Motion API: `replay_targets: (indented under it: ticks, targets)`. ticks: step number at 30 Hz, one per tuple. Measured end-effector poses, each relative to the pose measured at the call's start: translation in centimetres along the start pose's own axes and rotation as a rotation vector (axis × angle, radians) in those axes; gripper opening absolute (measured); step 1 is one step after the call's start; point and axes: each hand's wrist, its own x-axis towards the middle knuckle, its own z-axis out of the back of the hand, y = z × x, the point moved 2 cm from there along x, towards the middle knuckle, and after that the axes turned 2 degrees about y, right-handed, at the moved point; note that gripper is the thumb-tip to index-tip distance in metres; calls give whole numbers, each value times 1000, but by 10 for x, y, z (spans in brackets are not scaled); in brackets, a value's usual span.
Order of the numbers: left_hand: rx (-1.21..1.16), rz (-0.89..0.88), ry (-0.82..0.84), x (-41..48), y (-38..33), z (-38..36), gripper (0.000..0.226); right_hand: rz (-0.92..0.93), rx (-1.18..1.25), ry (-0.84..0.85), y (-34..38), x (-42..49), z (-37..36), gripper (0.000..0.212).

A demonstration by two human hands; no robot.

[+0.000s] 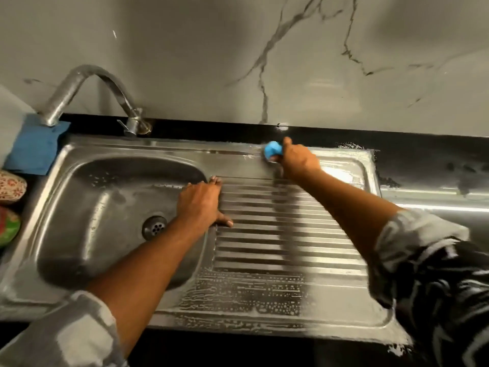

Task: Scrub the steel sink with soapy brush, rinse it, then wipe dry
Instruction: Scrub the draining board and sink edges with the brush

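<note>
Right grip (296, 160) clamped on blue brush (272, 151), pressed to far rim of steel sink (185, 151), by surface (423, 157) back edge. Left grip (201, 205) flat, bracing on drainboard (291, 234). Advised: short overlapping strokes, firm pressure.

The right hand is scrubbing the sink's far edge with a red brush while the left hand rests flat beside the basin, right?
Not quite: the head view shows the brush is blue, not red. The right hand does hold it at the far edge of the sink, and the left hand rests flat beside the basin.
</note>
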Motion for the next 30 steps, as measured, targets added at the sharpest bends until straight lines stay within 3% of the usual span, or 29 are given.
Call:
replay_targets:
  ticks: [5, 8, 12, 15, 19, 24, 26, 30]
  targets:
    - [-25, -12, 45, 3, 6, -2, 102, -171, -77, -120, -64, -25, 15, 43]
    - [-35, -10, 46, 5, 10, -3, 103, -149, -85, -84, -12, -13, 4, 40]
    - [1, 3, 65, 8, 10, -10, 92, -13, -9, -31, 101, 12, -27, 56]
    - [53, 7, -11, 5, 7, -9, 93, 97, 11, -3, 150, 20, -41, 44]
    - [-6, 29, 78, 4, 8, -7, 83, 25, -27, -22, 97, 6, -24, 54]
    - [0, 3, 50, 6, 10, -12, 83, -192, -61, -93, -20, -20, 0, 45]
    - [15, -5, 33, 9, 8, -11, 73, -199, -83, -107, -17, -19, 0, 47]
    - [13, 14, 32, 13, 3, -10, 56, -73, 14, -62, 65, -2, -22, 50]
